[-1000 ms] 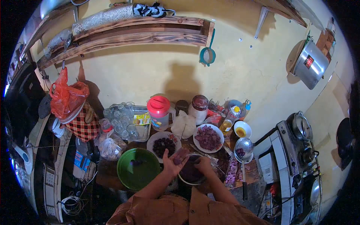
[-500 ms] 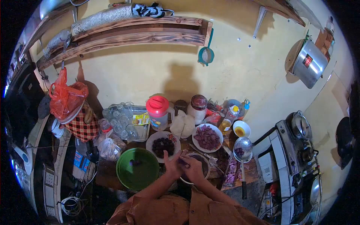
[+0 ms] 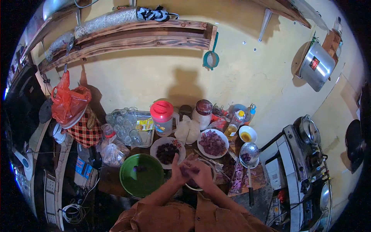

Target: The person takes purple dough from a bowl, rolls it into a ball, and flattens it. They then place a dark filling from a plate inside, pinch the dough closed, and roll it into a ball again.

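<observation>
My left hand [image 3: 179, 173] and my right hand [image 3: 199, 176] are pressed together at the table's front, palms facing, with a lump of purple dough [image 3: 189, 170] between them. Most of the lump is hidden by fingers. Just below lies a round pot [image 3: 213, 174], its contents mostly covered by my right hand. Beyond my left hand, dark purple balls [image 3: 167, 152] fill a white plate [image 3: 154, 145]. To the left sits a green basin [image 3: 143, 183] with a few small purple pieces [image 3: 139, 168] inside. Purple cubes [image 3: 213, 143] are heaped on another plate [image 3: 225, 138].
A skimmer [image 3: 249, 151] rests over a bowl on the right, near purple peelings [image 3: 237, 179]. Behind stand a red-lidded pitcher [image 3: 162, 114], a jar [image 3: 203, 115], an oil bottle [image 3: 233, 127] and a tray of glasses [image 3: 145, 140]. A stove [image 3: 301, 147] is at far right.
My hands have closed more tightly together and shifted slightly, my right fingers now lying across my left palm. The purple lump shows less than before. The camera view has tilted a little.
</observation>
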`<state>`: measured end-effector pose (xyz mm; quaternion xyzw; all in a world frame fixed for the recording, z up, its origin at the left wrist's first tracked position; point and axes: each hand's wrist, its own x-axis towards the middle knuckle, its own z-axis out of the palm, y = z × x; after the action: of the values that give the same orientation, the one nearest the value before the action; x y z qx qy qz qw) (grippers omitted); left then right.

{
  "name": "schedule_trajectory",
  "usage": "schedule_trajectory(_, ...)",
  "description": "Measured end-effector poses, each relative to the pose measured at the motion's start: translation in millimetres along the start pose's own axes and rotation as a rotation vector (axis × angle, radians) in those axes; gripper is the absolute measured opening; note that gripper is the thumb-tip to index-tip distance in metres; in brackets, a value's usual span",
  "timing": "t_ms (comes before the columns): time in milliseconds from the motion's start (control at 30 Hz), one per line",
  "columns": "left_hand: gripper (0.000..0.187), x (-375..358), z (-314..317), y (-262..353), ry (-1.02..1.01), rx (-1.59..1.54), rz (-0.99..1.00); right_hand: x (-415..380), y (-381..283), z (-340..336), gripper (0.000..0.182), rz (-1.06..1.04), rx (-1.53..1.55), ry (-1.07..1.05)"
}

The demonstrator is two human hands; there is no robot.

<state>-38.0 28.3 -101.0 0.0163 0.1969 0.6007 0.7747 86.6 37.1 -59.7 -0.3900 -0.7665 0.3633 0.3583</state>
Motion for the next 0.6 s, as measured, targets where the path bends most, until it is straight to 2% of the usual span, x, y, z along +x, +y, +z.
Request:
schedule_trajectory(67, 0.084, -2, 4, 1, -0.042, 0.063, 0.003, -4, -2, 8, 0.033, -0.003, 0.003, 0.046)
schedule_trajectory(133, 0.069, -2, 7, 0, -0.006, -0.027, 0.047, -4, -4, 9, 0.033, -0.009, 0.003, 0.089)
schedule_trajectory(200, 0.065, -4, 7, 2, 0.023, -0.024, 0.062, -5, -4, 2, 0.038, -0.271, -0.323, 0.062)
schedule_trajectory(300, 0.056, -4, 3, 6, 0.109, -0.065, 0.063, -6, -5, -9, 0.035, -0.355, -0.395, 0.079)
schedule_trajectory(367, 0.050, 5, -13, 6, 0.162, -0.114, 0.051, -7, -2, -17, 0.035, -0.338, -0.336, 0.137)
schedule_trajectory(400, 0.044, 16, -33, 3, 0.101, -0.155, 0.039, -7, 0, -21, 0.034, -0.320, -0.276, 0.193)
schedule_trajectory(433, 0.039, 17, -31, 4, 0.042, -0.197, 0.025, -7, 1, -23, 0.034, -0.319, -0.277, 0.191)
schedule_trajectory(467, 0.039, 16, -30, 3, 0.044, -0.197, 0.023, -8, 1, -25, 0.033, -0.280, -0.224, 0.182)
schedule_trajectory(533, 0.026, 13, -24, 3, 0.105, -0.156, -0.083, -10, 4, -28, 0.032, -0.238, -0.172, 0.176)
schedule_trajectory(567, 0.026, 14, -28, 2, 0.105, -0.155, -0.085, -11, 7, -30, 0.029, -0.191, -0.092, 0.210)
schedule_trajectory(600, 0.029, 16, -35, 1, 0.013, -0.179, -0.101, -11, 9, -32, 0.025, -0.146, -0.011, 0.242)
